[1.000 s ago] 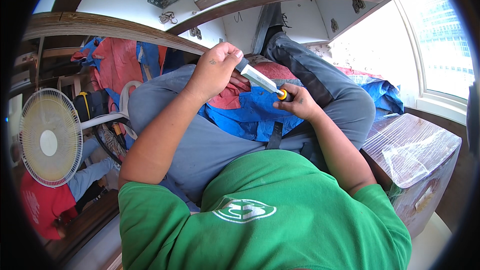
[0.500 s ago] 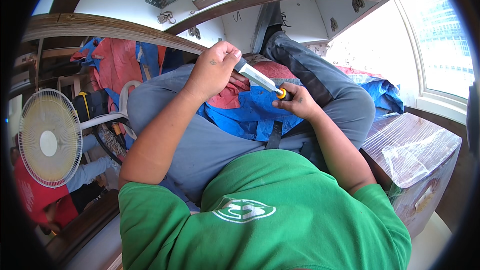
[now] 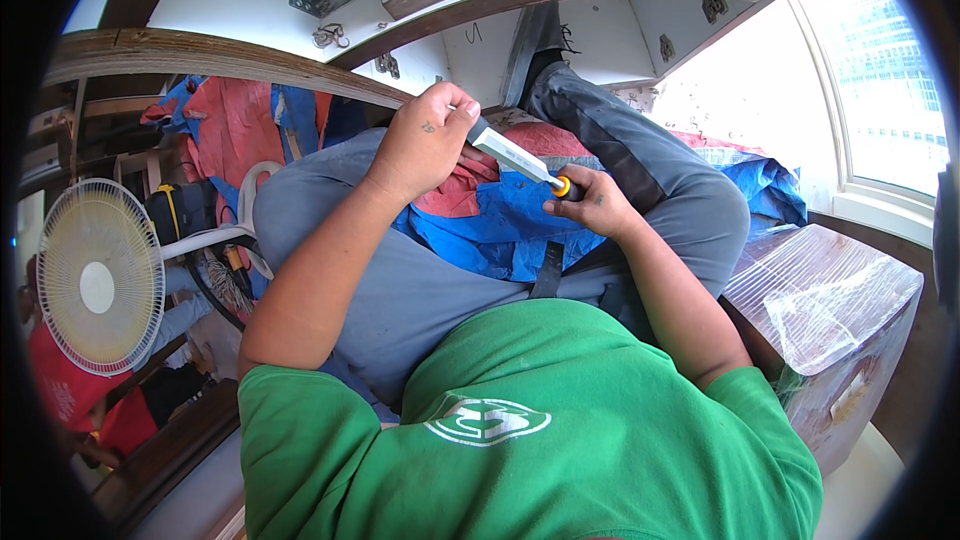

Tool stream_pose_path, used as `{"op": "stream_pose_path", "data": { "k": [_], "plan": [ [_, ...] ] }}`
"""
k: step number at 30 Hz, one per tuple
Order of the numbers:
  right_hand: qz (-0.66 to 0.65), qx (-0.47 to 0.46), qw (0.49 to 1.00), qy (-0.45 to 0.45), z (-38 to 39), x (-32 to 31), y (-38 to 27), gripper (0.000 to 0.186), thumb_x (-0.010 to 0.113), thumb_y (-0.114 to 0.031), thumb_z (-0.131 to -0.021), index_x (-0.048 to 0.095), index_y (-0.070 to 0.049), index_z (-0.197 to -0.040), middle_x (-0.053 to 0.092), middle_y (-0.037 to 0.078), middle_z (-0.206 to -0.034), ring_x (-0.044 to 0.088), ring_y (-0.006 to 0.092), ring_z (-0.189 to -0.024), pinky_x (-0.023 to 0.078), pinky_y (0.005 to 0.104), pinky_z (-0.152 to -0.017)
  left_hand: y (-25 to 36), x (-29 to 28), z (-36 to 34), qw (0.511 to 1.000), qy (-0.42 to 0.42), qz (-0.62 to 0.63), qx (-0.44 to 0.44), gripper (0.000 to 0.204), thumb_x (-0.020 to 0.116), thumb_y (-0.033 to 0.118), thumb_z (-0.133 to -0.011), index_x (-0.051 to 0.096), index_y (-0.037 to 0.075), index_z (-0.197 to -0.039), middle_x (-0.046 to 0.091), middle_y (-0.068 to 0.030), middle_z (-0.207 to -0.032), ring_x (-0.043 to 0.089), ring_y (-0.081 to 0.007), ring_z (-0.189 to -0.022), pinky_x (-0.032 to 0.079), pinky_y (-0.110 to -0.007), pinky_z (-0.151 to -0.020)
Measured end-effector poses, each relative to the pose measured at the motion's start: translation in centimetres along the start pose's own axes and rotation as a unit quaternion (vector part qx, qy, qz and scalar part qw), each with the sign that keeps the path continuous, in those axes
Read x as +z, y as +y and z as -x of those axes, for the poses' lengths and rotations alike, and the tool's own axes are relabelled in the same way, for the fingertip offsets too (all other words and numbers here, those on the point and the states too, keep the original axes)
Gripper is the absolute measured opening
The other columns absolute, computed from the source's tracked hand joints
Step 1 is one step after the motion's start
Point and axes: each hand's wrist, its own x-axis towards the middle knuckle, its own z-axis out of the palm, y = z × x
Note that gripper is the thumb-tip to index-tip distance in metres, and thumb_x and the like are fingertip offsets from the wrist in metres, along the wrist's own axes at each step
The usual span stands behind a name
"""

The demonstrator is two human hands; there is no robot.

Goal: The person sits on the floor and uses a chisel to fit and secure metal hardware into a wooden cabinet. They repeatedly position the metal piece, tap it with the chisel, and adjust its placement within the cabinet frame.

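A wood chisel (image 3: 512, 154) slants across my lap, its flat metal blade bare in the middle. My right hand (image 3: 603, 208) is closed round its black and yellow handle. At the blade's other end, my left hand (image 3: 428, 138) is closed with thumb and fingers on a dark piece (image 3: 478, 130) that covers the tip; whether this is a blade cap I cannot tell. Below both hands a blue and red tarp (image 3: 500, 220) lies crumpled between my bent legs.
A white fan (image 3: 97, 285) stands at the left, with a co-worker in red (image 3: 65, 370) behind it. Ahead is an open white cabinet (image 3: 480, 60) with a wooden edge. A plastic-wrapped box (image 3: 825, 300) sits at my right, below a window (image 3: 880, 80).
My hands and the chisel stay almost in place. Behind the fan, the co-worker's arm and body have shifted.
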Motion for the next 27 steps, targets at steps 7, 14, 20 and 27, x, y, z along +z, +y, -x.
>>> {"op": "stream_pose_path", "data": {
  "k": [7,14,20,27],
  "plan": [
    [0.006,0.0,1.0,-0.002,0.0,0.0,0.0,0.033,0.088,-0.02,-0.079,0.066,-0.003,-0.096,0.055,0.001,-0.076,0.049,0.0115,-0.071,0.045,0.0303,-0.067,0.7,0.1,0.2,0.998,-0.006,0.043,-0.034,0.024,0.056,0.019,-0.103,0.062,-0.004,-0.104,0.073,-0.0164,-0.084,0.075,-0.0216,-0.069,0.058,-0.034,-0.065],
    [0.012,0.004,1.0,-0.001,0.0,-0.1,-0.1,0.032,0.087,-0.02,-0.08,0.065,-0.003,-0.096,0.053,0.002,-0.076,0.048,0.0122,-0.07,0.044,0.031,-0.066,1.1,0.0,0.3,0.999,-0.006,0.029,-0.032,0.023,0.056,0.018,-0.104,0.061,-0.005,-0.105,0.073,-0.0157,-0.085,0.076,-0.0212,-0.069,0.058,-0.033,-0.064],
    [0.016,0.007,1.0,-0.001,0.0,-0.1,-0.2,0.031,0.087,-0.02,-0.08,0.065,-0.004,-0.094,0.051,0.002,-0.073,0.046,0.0125,-0.068,0.043,0.0314,-0.065,1.5,-0.3,0.4,0.997,-0.027,0.031,-0.062,0.025,0.053,0.019,-0.105,0.058,-0.005,-0.11,0.072,-0.0144,-0.092,0.075,-0.0205,-0.072,0.059,-0.029,-0.064],
    [0.01,-0.002,1.0,0.012,0.0,-0.1,-0.1,0.032,0.087,-0.022,-0.08,0.065,-0.003,-0.094,0.051,0.002,-0.074,0.046,0.0119,-0.068,0.043,0.0307,-0.065,1.3,-0.2,0.3,0.996,-0.045,0.022,-0.076,0.027,0.052,0.02,-0.107,0.057,-0.006,-0.112,0.071,-0.0137,-0.093,0.074,-0.0191,-0.074,0.059,-0.029,-0.066]
  ]
}}
